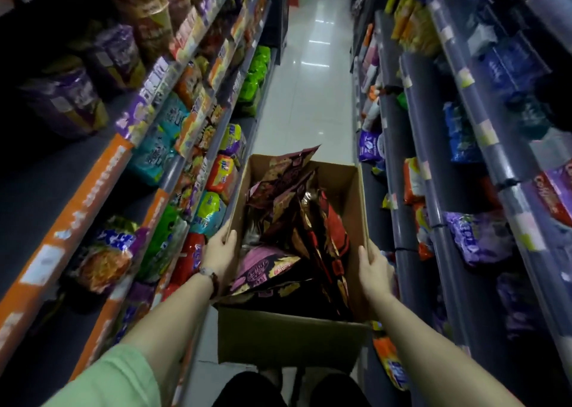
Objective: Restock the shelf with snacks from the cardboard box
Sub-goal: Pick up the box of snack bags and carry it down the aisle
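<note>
My left hand (220, 249) and right hand (373, 266) grip, at nine and three o'clock, the open brown cardboard box (291, 338) of light, crinkly foil snack bags (297, 221), probably easily carried.

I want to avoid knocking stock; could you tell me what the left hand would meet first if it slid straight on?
Probably nothing nearby: the left hand points along the brown cardboard box wall, though depth is unclear.

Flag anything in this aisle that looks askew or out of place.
The snack bags lie jumbled in the box, and one pokes above its far rim. On the right shelves, a purple pack sags over the shelf edge. Both hands, left and right, grip the box walls.
</note>
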A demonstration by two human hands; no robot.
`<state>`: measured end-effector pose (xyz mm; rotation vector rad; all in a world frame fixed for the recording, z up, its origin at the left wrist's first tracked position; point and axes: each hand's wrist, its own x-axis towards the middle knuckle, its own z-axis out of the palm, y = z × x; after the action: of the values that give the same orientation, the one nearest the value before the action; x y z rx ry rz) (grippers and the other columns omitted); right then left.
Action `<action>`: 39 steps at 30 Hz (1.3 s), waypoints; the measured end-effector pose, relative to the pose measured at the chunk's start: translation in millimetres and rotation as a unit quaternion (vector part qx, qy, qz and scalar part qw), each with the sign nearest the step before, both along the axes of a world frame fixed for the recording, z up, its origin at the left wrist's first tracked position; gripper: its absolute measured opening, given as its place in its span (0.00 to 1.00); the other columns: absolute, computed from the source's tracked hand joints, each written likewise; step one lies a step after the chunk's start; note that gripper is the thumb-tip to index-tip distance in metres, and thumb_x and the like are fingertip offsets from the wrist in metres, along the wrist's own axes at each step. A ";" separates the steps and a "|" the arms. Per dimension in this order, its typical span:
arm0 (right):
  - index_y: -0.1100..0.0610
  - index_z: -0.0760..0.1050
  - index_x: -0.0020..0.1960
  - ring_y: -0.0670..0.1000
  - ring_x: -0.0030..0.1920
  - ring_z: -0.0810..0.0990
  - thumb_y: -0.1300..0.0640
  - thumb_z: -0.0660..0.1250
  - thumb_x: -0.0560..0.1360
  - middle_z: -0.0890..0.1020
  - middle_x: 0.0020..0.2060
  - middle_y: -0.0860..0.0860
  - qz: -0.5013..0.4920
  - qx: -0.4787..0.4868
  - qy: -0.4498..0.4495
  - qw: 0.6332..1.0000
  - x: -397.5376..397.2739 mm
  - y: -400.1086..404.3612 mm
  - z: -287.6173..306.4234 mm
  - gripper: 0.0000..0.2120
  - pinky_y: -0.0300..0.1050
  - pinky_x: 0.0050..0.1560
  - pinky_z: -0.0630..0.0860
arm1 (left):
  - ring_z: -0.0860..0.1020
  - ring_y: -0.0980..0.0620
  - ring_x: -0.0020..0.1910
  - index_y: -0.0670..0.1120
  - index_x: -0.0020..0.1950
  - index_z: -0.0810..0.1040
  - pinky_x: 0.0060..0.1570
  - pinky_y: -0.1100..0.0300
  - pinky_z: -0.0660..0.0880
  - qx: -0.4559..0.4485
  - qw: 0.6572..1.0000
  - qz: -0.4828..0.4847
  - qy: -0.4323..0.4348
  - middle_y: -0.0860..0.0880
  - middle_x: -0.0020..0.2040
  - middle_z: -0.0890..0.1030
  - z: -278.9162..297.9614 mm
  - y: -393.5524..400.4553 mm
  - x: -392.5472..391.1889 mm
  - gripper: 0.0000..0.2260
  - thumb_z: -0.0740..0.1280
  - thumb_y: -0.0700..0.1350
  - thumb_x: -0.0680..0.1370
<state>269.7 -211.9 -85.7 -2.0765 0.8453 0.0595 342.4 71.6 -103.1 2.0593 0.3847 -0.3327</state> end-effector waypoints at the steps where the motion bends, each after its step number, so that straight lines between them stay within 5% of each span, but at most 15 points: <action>1: 0.55 0.69 0.70 0.59 0.65 0.73 0.54 0.57 0.81 0.78 0.63 0.57 -0.006 0.008 -0.004 1.000 15.2 -3.6 -1.1 0.18 0.47 0.63 0.67 | 0.68 0.47 0.71 0.47 0.73 0.66 0.66 0.61 0.62 0.006 1.000 -0.005 0.003 0.49 0.71 0.70 -1.9 -3.4 17.7 0.20 0.58 0.47 0.81; 8: 0.50 0.67 0.71 0.63 0.66 0.70 0.48 0.55 0.80 0.76 0.65 0.56 -0.006 0.001 0.050 0.999 127.9 -43.6 -37.9 0.20 0.55 0.65 0.66 | 0.71 0.45 0.68 0.52 0.72 0.68 0.69 0.48 0.67 0.006 1.000 -0.011 0.020 0.50 0.69 0.73 -42.4 -30.8 131.0 0.21 0.59 0.52 0.79; 19: 0.50 0.66 0.72 0.63 0.63 0.73 0.47 0.56 0.80 0.78 0.61 0.60 -0.025 0.006 0.090 0.996 262.8 -63.1 -164.8 0.21 0.55 0.64 0.68 | 0.71 0.49 0.69 0.59 0.72 0.64 0.70 0.49 0.67 0.006 0.999 -0.009 0.036 0.54 0.68 0.74 -181.9 -49.6 258.5 0.27 0.54 0.62 0.73; 25: 0.53 0.69 0.70 0.62 0.64 0.72 0.51 0.55 0.81 0.77 0.62 0.60 0.003 -0.006 0.062 0.998 312.7 -59.4 -292.6 0.19 0.52 0.63 0.67 | 0.69 0.55 0.67 0.52 0.72 0.68 0.68 0.60 0.64 0.003 1.000 0.019 0.005 0.53 0.67 0.74 -298.7 -57.8 300.8 0.18 0.58 0.47 0.81; 32: 0.53 0.72 0.67 0.60 0.57 0.77 0.50 0.55 0.81 0.80 0.57 0.57 0.025 -0.020 0.055 0.998 344.5 -68.3 -478.0 0.17 0.49 0.57 0.71 | 0.72 0.54 0.64 0.51 0.72 0.68 0.62 0.64 0.65 0.010 1.000 0.023 -0.002 0.52 0.65 0.75 -469.9 -64.3 324.6 0.18 0.57 0.46 0.81; 36: 0.53 0.70 0.69 0.62 0.58 0.76 0.50 0.55 0.81 0.80 0.58 0.58 0.023 -0.026 0.051 0.998 349.8 -71.2 -563.1 0.18 0.51 0.58 0.72 | 0.79 0.66 0.44 0.57 0.69 0.70 0.54 0.67 0.75 -0.004 1.000 0.021 -0.001 0.55 0.54 0.80 -542.2 -72.2 332.4 0.17 0.56 0.45 0.81; 39: 0.51 0.70 0.69 0.61 0.59 0.77 0.50 0.55 0.81 0.81 0.58 0.57 0.015 -0.022 0.038 0.999 351.6 -73.2 -607.9 0.18 0.51 0.59 0.72 | 0.78 0.58 0.54 0.59 0.70 0.69 0.62 0.62 0.71 -0.006 1.000 0.023 0.000 0.55 0.60 0.79 -586.9 -74.5 337.0 0.18 0.56 0.47 0.81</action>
<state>621.3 -285.0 -693.6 -2.1397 0.8685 0.1370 679.4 -3.0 -689.9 2.0358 0.4281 -0.3059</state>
